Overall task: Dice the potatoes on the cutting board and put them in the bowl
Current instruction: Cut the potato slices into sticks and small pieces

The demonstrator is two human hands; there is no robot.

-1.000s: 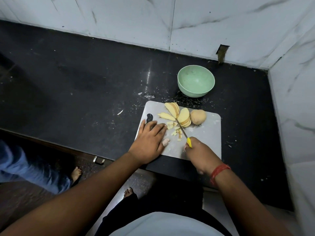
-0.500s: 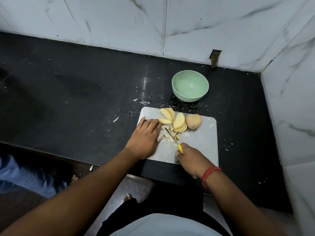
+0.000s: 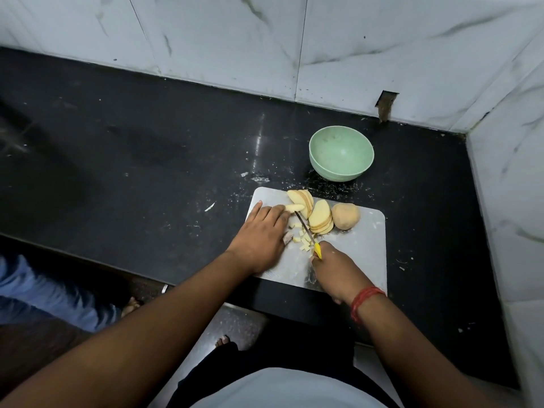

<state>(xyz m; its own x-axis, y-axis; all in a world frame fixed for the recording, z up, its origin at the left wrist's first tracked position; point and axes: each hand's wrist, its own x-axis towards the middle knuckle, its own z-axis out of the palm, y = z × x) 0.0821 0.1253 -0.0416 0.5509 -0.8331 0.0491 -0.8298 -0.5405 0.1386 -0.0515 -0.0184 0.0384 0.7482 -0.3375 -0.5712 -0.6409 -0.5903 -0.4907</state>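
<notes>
left hand (image 3: 260, 234) flat, fingers pinning pale potato slice (image 3: 295, 207) | right hand (image 3: 338, 267) grips yellow-handled knife (image 3: 307, 231) | advice: short even cuts, blade clear of left fingertips

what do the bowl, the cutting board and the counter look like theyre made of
Bowl: matte pale green, likely plastic or melamine; no glaze shine. Cutting board: grey with a dull brushed sheen and rounded corners, looks like steel, possibly plastic. Counter: polished black stone, probably granite; it mirrors the light.
</notes>
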